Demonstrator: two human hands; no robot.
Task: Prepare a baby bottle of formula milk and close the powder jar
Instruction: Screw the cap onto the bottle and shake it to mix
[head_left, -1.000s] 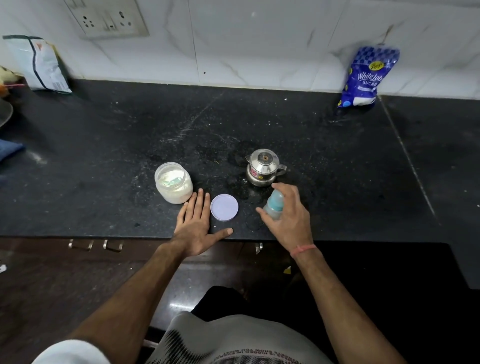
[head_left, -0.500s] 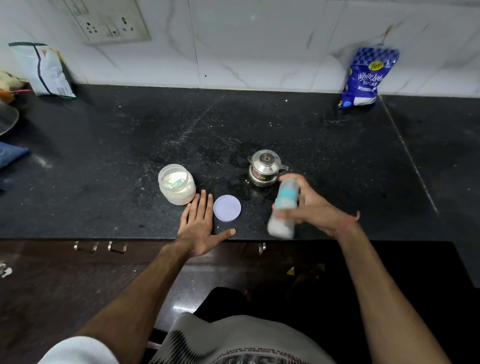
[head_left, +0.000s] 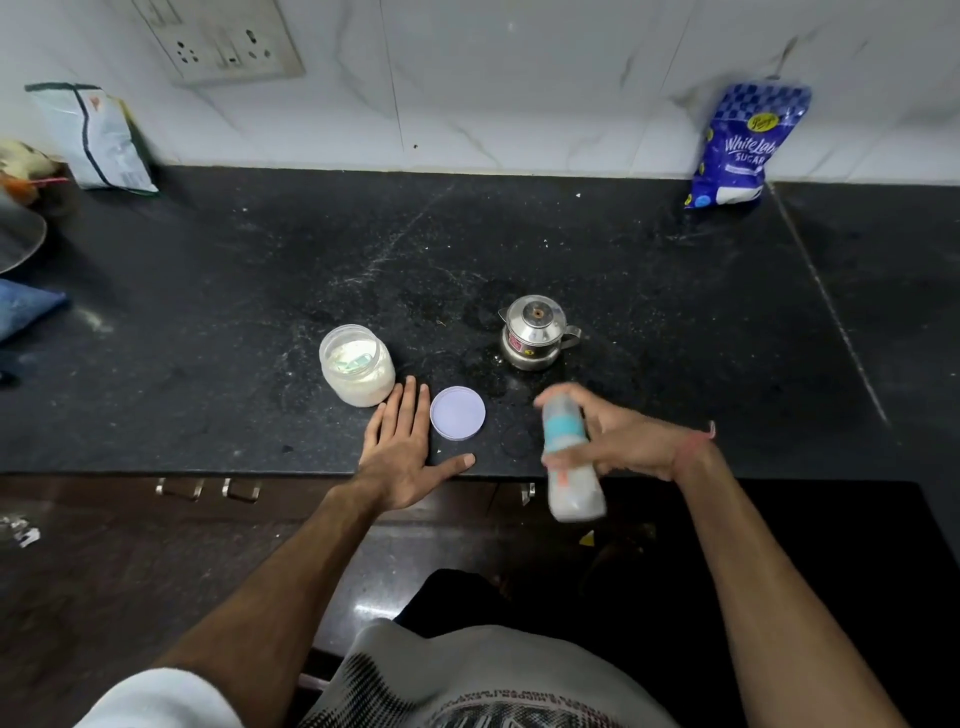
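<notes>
My right hand (head_left: 626, 441) grips a baby bottle (head_left: 569, 460) with a teal collar and milky liquid inside, held in the air over the counter's front edge and blurred by motion. My left hand (head_left: 402, 447) lies flat and open on the black counter (head_left: 208, 322). Just right of its fingers lies the pale purple jar lid (head_left: 457, 413), flat on the counter. The open powder jar (head_left: 356, 371), clear plastic with white powder and a scoop inside, stands just beyond my left fingertips.
A small steel kettle (head_left: 535, 332) stands behind the bottle. A blue sugar bag (head_left: 740, 148) leans on the wall at the back right, a grey pouch (head_left: 96, 137) at the back left. A blue cloth (head_left: 23, 309) lies at the left edge.
My right hand has lifted the bottle off the counter, turned it and moved it down toward the front edge, shaking it. My left hand, the lid and the jar have stayed put.
</notes>
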